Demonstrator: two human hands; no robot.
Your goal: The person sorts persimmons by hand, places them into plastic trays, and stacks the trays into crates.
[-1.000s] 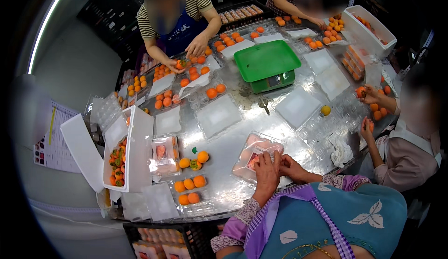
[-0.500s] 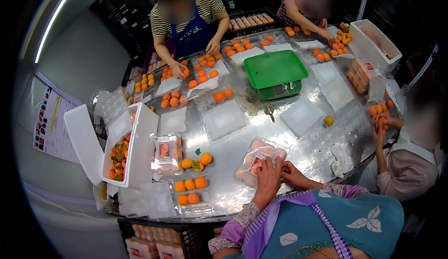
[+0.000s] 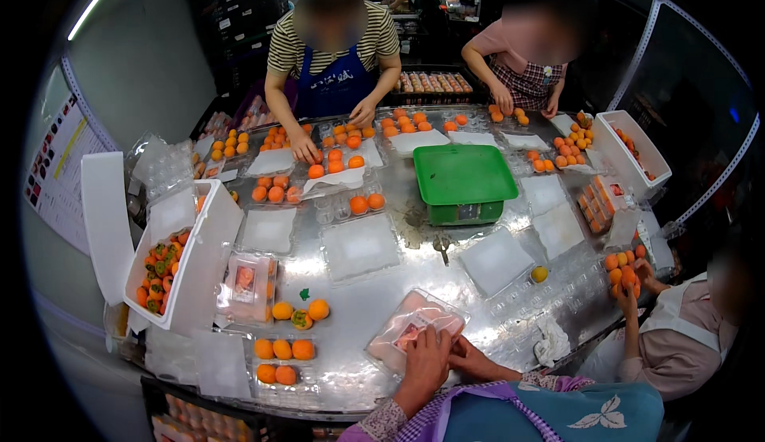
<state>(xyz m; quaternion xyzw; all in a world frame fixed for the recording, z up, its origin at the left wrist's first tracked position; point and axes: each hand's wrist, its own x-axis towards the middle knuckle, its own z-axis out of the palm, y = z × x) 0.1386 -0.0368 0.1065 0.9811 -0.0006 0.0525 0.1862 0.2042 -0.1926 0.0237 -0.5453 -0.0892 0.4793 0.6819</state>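
A clear plastic fruit pack [image 3: 390,341] with pale padding over its contents and a label on top lies tilted on the metal table, directly before me. My left hand [image 3: 426,366] is closed at its near side, the fingertips pressed on the lid beside the label. Tucked close on the other side, my right hand [image 3: 470,360] grips the near right edge, its fingertips partly hidden. To the left stand a closed fruit pack [image 3: 247,284], several loose persimmons [image 3: 301,318] and an open tray of persimmons [image 3: 281,350].
A green scale [image 3: 464,179] stands mid-table. White foam boxes [image 3: 207,259] of persimmons flank the table at left and far right. Pad-covered trays [image 3: 360,248] lie between. Three co-workers handle fruit across the table and at right. A crumpled white cloth [image 3: 551,342] lies at right.
The view has tilted up and shifted, so the table sits lower and further left. Both hands stay on the fruit pack. The striped-shirt co-worker's hand is still at the persimmons.
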